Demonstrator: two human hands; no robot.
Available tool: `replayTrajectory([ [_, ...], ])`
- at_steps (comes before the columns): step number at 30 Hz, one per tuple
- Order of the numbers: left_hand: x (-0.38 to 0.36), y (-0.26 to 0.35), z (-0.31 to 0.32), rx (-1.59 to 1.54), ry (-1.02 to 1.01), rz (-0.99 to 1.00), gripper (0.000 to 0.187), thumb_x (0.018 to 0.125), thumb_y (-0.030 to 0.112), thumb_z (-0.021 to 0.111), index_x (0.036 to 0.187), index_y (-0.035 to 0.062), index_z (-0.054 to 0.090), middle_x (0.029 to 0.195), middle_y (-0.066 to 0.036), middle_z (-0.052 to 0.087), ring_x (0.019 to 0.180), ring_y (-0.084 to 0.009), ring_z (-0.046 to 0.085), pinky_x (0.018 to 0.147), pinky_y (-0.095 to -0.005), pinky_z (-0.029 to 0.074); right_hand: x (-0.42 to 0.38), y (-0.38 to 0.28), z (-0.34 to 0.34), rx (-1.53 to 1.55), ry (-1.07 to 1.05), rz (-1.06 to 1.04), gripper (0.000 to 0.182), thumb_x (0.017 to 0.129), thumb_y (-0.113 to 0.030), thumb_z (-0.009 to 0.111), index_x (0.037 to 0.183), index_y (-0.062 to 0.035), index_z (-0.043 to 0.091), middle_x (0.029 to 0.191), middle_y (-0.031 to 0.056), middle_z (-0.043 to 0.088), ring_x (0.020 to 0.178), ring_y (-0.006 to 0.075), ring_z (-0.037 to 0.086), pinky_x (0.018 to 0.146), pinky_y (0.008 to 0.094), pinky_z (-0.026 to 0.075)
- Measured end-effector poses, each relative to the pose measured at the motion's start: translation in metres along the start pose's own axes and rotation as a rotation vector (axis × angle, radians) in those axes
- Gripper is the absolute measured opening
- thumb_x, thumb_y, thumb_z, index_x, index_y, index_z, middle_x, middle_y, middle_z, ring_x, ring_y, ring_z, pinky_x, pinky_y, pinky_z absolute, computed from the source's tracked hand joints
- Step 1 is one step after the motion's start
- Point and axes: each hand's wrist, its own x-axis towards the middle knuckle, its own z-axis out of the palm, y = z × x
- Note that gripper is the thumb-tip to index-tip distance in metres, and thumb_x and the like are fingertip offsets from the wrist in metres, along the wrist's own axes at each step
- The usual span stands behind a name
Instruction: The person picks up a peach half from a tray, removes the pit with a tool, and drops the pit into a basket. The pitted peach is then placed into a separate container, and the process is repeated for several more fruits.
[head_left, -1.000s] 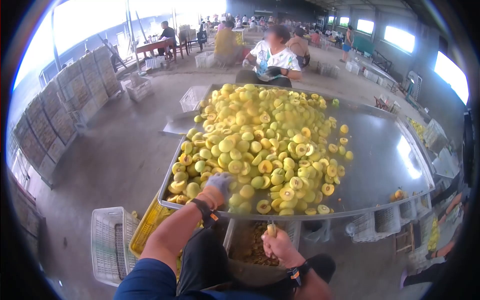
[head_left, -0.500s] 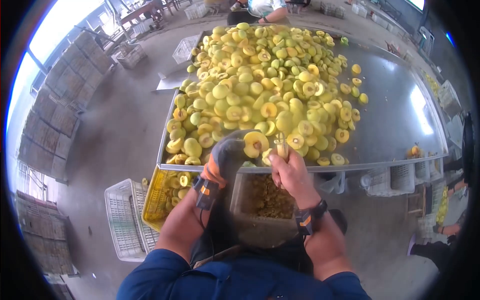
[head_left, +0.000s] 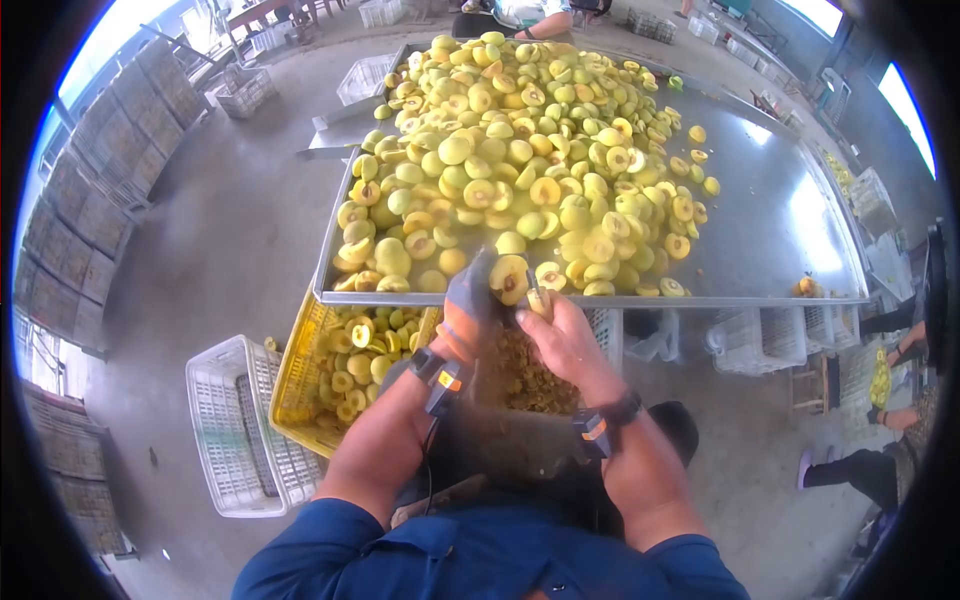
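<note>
My left hand [head_left: 468, 305], in a grey and orange glove, grips a peach half [head_left: 509, 280] with its cut face and brown centre turned toward me. The bare right hand [head_left: 563, 338] is closed around the pale handle of a small pitting tool [head_left: 539, 300]. Its metal end points up, right beside the peach half's edge. Both hands are at the near edge of a metal table [head_left: 770, 230], just in front of a large heap of yellow-green peach halves [head_left: 520, 150].
Below the table edge at left stands a yellow crate [head_left: 290, 385] of peach halves, beside white crates [head_left: 225, 430]. Brown scraps [head_left: 535, 375] fill a bin between my knees. Stacked crates [head_left: 120, 130] line the left; a person [head_left: 535, 15] sits across the table, others at right.
My view has shifted, so the table sits higher and more of the yellow crate shows. The right hand has brought the pitting tool closer to the peach half, which stays in my left hand.
</note>
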Motion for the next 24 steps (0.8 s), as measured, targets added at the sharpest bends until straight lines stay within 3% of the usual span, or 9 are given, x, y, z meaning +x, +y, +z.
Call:
replayTrajectory([
  [1, -0.002, 0.0, -0.003, 0.093, 0.011, 0.043, 0.036, 0.102, 0.01, 0.067, 0.135, -0.002, 0.062, 0.117, -0.014, 0.076, 0.105, -0.0237, 0.074, 0.09, -0.0357, 0.059, -0.006, -0.003, 0.003, -0.054, -0.01, -0.003, 0.036, 0.1, -0.026, 0.066, 0.119, 0.005, 0.062, 0.104, 0.0233, 0.074, 0.098, 0.0378, 0.07, 0.088, 0.0456, 0.053],
  [4, -0.009, 0.005, 0.004, -0.933, 0.113, -0.396, 0.036, 0.111, 0.022, 0.057, 0.136, -0.0029, 0.061, 0.117, -0.011, 0.075, 0.102, -0.0204, 0.073, 0.084, -0.0325, 0.059, -0.012, -0.002, 0.014, -0.231, 0.011, -0.03, 0.037, 0.099, -0.024, 0.067, 0.12, 0.0056, 0.061, 0.109, 0.0302, 0.072, 0.106, 0.0489, 0.068, 0.09, 0.0493, 0.053],
  [6, -0.009, -0.037, 0.004, -0.352, 0.051, -0.118, 0.042, 0.113, 0.031, 0.052, 0.136, -0.0029, 0.061, 0.12, -0.011, 0.074, 0.102, -0.0197, 0.072, 0.084, -0.0316, 0.058, -0.017, -0.006, 0.021, -0.262, 0.039, -0.036, 0.038, 0.098, -0.024, 0.067, 0.121, 0.0053, 0.06, 0.11, 0.0334, 0.07, 0.11, 0.0533, 0.065, 0.09, 0.0514, 0.053],
  [8, -0.012, -0.024, 0.002, -0.291, 0.093, -0.102, 0.038, 0.113, 0.028, 0.051, 0.131, -0.0036, 0.064, 0.114, -0.014, 0.074, 0.097, -0.021, 0.072, 0.08, -0.0338, 0.058, -0.023, -0.007, 0.026, -0.241, 0.056, -0.07, 0.037, 0.098, -0.023, 0.067, 0.121, 0.0049, 0.06, 0.11, 0.0335, 0.07, 0.11, 0.0536, 0.065, 0.09, 0.0517, 0.053],
  [10, -0.022, -0.006, 0.011, -0.752, 0.23, -0.345, 0.026, 0.109, 0.013, 0.055, 0.12, -0.005, 0.069, 0.099, -0.02, 0.075, 0.086, -0.0243, 0.072, 0.075, -0.039, 0.057, -0.028, -0.004, 0.03, -0.233, 0.067, -0.093, 0.036, 0.098, -0.023, 0.067, 0.121, 0.0044, 0.06, 0.109, 0.0333, 0.07, 0.11, 0.0536, 0.065, 0.089, 0.0517, 0.053],
  [15, -0.038, -0.04, 0.013, 0.555, 0.371, 0.443, 0.027, 0.102, 0.006, 0.059, 0.126, -0.0039, 0.067, 0.104, -0.023, 0.075, 0.089, -0.0386, 0.072, 0.079, -0.0437, 0.058, -0.032, 0.014, 0.023, -0.161, -0.143, -0.134, 0.032, 0.096, -0.015, 0.063, 0.123, 0.0024, 0.061, 0.111, 0.0278, 0.071, 0.107, 0.0477, 0.067, 0.093, 0.0471, 0.053],
  [17, -0.043, -0.054, 0.019, 0.54, 0.33, 0.36, 0.03, 0.101, 0.005, 0.061, 0.129, -0.0038, 0.065, 0.109, -0.024, 0.074, 0.096, -0.0385, 0.073, 0.085, -0.0434, 0.059, -0.031, 0.021, 0.014, -0.223, -0.192, -0.062, 0.03, 0.097, -0.017, 0.063, 0.12, 0.0026, 0.062, 0.11, 0.0289, 0.071, 0.108, 0.0487, 0.067, 0.092, 0.0483, 0.053],
  [20, -0.042, -0.069, 0.033, 0.317, 0.284, 0.093, 0.035, 0.099, 0.005, 0.064, 0.133, -0.0038, 0.063, 0.117, -0.026, 0.074, 0.107, -0.0383, 0.074, 0.094, -0.043, 0.059, -0.038, 0.013, 0.022, -0.41, 0.009, 0.052, 0.031, 0.098, -0.023, 0.066, 0.114, 0.0036, 0.06, 0.108, 0.0331, 0.07, 0.109, 0.0527, 0.065, 0.091, 0.051, 0.053],
  [24, -0.032, -0.083, 0.038, 0.256, 0.253, 0.063, 0.04, 0.099, 0.014, 0.067, 0.135, -0.0023, 0.063, 0.112, -0.024, 0.073, 0.098, -0.0414, 0.071, 0.086, -0.0485, 0.057, -0.033, 0.011, 0.019, -0.374, 0.034, 0.102, 0.032, 0.099, -0.023, 0.065, 0.115, 0.0037, 0.061, 0.109, 0.0339, 0.07, 0.11, 0.0527, 0.066, 0.092, 0.0507, 0.054],
])
